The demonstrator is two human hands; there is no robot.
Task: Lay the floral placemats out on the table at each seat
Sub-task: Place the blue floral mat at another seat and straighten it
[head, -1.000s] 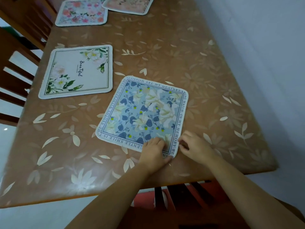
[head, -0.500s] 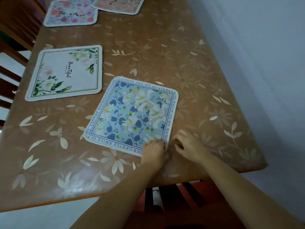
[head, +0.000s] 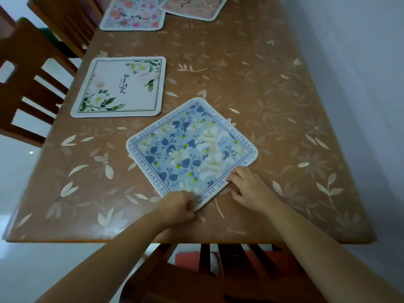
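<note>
Left hand is curled at the near corner of the blue placemat, thumb and fingers pinching that corner where it points toward six o'clock. Right hand lies just beside it, at about four o'clock from the mat's middle. Its fingers are stretched and loose, and their tips touch the mat's lower right edge; it grasps nothing.

The blue placemat lies flat on the table near the person's edge, turned like a diamond with one corner at twelve o'clock and one at six. Blue leaves and white blooms fill it, and lettering runs round its border. At ten o'clock from it, past a strip of bare table, the cream placemat lies along the left edge, with green-leaved flowers in two corners and a script word in the middle. Farther off at eleven o'clock the pink placemat lies by the same edge. At twelve o'clock the peach placemat, cut by the top of the view, sits just beside it; whether their corners overlap cannot be told.

The tabletop is brown with pale leaf and flower patterns. A wooden chair stands at nine o'clock by the left edge. A second chair shows its slatted back at six o'clock, between the two forearms. A pale wall runs along the three o'clock side.
</note>
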